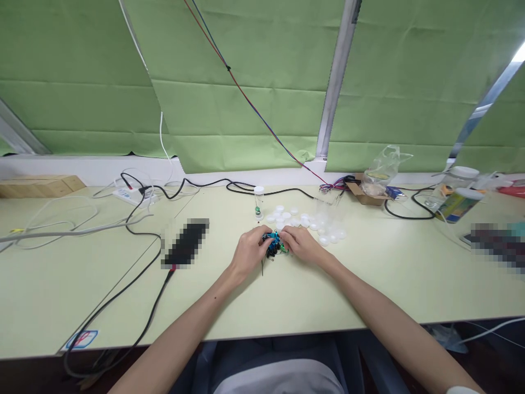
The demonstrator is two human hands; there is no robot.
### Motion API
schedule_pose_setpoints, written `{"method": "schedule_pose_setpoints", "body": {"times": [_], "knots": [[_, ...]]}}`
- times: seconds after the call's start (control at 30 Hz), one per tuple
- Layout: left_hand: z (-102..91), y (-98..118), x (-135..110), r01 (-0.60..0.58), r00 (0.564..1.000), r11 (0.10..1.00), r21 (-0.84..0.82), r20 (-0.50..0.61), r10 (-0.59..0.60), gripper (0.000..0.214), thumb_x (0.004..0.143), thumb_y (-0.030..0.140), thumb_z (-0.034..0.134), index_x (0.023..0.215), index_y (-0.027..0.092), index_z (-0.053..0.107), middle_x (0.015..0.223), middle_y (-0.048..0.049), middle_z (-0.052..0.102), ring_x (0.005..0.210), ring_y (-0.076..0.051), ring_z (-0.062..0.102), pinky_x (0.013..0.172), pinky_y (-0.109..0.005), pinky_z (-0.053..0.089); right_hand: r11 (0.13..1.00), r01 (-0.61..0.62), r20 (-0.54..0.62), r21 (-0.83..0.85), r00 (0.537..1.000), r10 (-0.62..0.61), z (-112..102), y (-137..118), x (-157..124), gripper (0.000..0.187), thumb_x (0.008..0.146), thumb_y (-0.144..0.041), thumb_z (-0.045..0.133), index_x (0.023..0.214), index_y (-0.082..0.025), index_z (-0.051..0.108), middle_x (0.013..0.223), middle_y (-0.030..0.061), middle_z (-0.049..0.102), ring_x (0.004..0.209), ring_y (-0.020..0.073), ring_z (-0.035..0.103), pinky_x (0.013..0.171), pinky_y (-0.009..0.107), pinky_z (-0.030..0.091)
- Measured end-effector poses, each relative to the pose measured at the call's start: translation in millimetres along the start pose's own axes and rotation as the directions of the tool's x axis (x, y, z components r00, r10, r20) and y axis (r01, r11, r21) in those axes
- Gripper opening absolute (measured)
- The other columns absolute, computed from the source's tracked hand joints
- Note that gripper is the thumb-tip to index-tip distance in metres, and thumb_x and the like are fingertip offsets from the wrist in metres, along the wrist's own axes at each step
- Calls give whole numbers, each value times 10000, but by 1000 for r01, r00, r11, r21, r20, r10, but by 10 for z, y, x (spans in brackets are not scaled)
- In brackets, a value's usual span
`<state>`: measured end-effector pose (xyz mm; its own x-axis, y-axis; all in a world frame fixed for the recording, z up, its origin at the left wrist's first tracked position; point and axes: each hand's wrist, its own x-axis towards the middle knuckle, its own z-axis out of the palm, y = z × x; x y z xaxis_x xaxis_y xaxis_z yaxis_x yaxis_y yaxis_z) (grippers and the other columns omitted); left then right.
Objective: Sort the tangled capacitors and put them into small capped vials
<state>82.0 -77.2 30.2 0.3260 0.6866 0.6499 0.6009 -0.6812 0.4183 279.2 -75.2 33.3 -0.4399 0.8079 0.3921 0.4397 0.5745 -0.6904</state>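
Both hands meet over a small heap of blue, black and green pieces (272,250) in the middle of the table; their kind is too small to tell. My left hand (249,250) is closed, thumb and fingers bent together at the blue pieces on the left side. From the right, my right hand (303,244) is closed too, its fingertips pinched by the green pieces. What lies between the fingertips is hidden. Just behind the hands stands a clear tube (258,203) with a white cap and a few green pieces inside. Many round white caps (304,220) are scattered behind my right hand.
A dark, blurred-out phone-like slab (186,242) lies left on a black cable (153,312). Clear tubes (328,210) lie behind the caps. A cardboard box (368,192) with a plastic bag stands at the back right, near a yellow-green jar (459,205). A power strip (133,195) sits at the back left.
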Motion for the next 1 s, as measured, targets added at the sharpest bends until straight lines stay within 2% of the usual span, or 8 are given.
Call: {"method": "schedule_pose_setpoints", "body": {"times": [0.13, 0.27, 0.37, 0.6, 0.77, 1.0], "knots": [[10, -7, -1, -3, 1000, 1000, -3, -4, 3, 72, 852, 182, 632, 914, 217, 643, 775, 1, 700, 581, -124, 597, 594, -242, 460, 999, -32, -5, -4, 999, 32, 3, 9, 4, 456, 1032, -408, 314, 667, -205, 496, 599, -11, 594, 574, 129, 554, 670, 275, 419], [8, -11, -2, 13, 1000, 1000, -6, -17, -13, 86, 848, 159, 625, 913, 213, 640, 764, 6, 697, 580, -122, 599, 591, -239, 456, 998, -47, -27, 38, 998, 48, 4, 7, -14, 267, 976, -458, 459, 943, -215, 564, 679, -21, 611, 600, 136, 550, 614, 264, 416], [5, -9, -2, 13, 1000, 1000, -7, -21, -13, 87, 852, 160, 614, 916, 214, 640, 776, 4, 701, 575, -122, 600, 586, -239, 457, 998, -24, -38, 63, 999, 26, 12, 16, -23, 269, 915, -445, 569, 1065, -225, 530, 786, -8, 620, 639, 138, 550, 600, 261, 426], [8, -5, 2, 2, 1000, 1000, 5, -20, -2, 87, 851, 169, 609, 915, 215, 644, 773, -2, 701, 581, -127, 601, 592, -242, 465, 997, -19, -18, 71, 1000, 21, 4, -2, -21, 167, 965, -380, 476, 942, -220, 517, 700, -15, 606, 623, 144, 547, 619, 270, 419], [14, -18, -5, -9, 1000, 1000, -9, -14, 9, 80, 859, 177, 621, 924, 219, 643, 804, -3, 706, 595, -126, 599, 607, -246, 471, 1000, 16, -11, -17, 1000, -16, -20, -34, -12, 327, 1007, -368, 384, 731, -216, 468, 596, -27, 567, 566, 131, 512, 613, 266, 376], [30, -40, -16, -7, 1000, 1000, -6, -7, 7, 82, 859, 184, 633, 932, 218, 647, 805, -4, 709, 607, -127, 613, 620, -248, 477, 998, -7, -15, -69, 1000, 6, -8, -9, 5, 403, 1016, -369, 358, 656, -213, 451, 523, -33, 511, 529, 126, 479, 605, 267, 357]]}}
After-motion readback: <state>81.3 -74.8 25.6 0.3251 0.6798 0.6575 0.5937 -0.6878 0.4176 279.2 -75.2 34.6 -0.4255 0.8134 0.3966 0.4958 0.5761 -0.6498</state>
